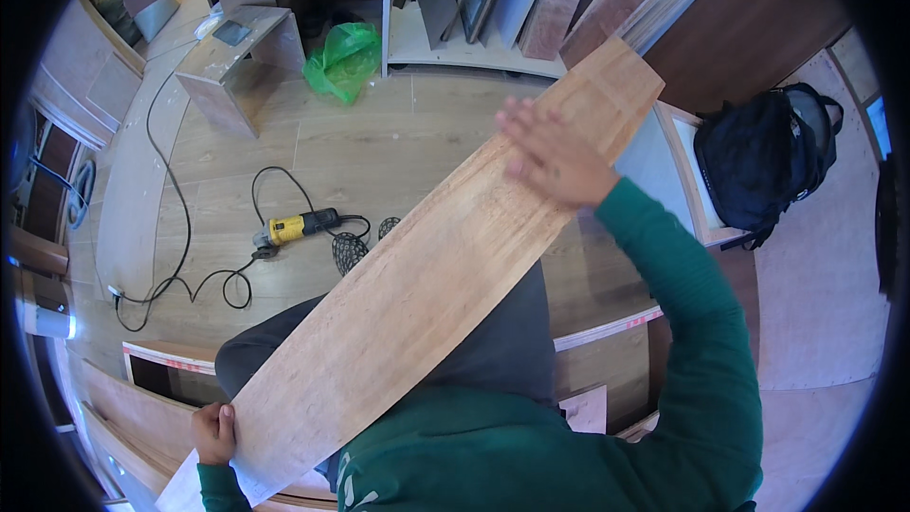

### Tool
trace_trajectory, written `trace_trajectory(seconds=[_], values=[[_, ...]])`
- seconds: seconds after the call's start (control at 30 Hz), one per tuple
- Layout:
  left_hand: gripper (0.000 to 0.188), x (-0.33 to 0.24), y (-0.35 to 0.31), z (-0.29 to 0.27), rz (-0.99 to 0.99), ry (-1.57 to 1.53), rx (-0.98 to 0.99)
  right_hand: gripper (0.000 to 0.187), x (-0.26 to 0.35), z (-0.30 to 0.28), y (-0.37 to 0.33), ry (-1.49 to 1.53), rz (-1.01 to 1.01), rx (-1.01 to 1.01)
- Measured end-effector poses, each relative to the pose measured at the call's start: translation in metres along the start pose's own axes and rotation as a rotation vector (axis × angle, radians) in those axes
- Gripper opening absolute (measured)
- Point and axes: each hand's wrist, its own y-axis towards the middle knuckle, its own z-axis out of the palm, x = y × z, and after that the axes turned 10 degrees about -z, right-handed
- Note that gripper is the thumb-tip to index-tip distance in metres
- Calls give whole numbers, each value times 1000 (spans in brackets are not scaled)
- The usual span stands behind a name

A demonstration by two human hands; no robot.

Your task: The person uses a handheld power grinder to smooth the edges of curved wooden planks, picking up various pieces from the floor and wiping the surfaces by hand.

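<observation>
A long wooden board [408,294] lies slantwise across my lap, from the lower left up to the far right. At its near left end my left hand [214,432] is closed on the edge, thumb uppermost. My right hand [559,156] is over the far part of the board, palm down with the fingers stretched out and somewhat blurred. Whether that palm presses on the wood or hovers just above it, I cannot tell.
A yellow and black angle grinder [296,227] lies on the floor with its cable looped. Beyond it are a small wooden stool [232,52] and a green plastic bag [343,62]. A black backpack [768,156] sits at the right. Boards lean in an open cabinet [474,57] at the back.
</observation>
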Motion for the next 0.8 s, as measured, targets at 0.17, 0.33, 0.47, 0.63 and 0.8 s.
trace_trajectory(seconds=[0.17,0.33,0.47,0.63,0.8], values=[[56,3,4,3,25,2,-5,67,-143,-3,-23,-37,485,-122],[61,-7,2,5,43,-55,-12,80,-163,-8,-19,-89,738,-140],[56,2,0,5,-6,-44,5,82,-88,2,0,-114,482,-87],[56,0,0,5,-10,-42,-4,79,11,0,-3,-57,123,-15],[57,-6,-3,1,-21,-51,9,73,-34,2,-12,44,170,-51]])
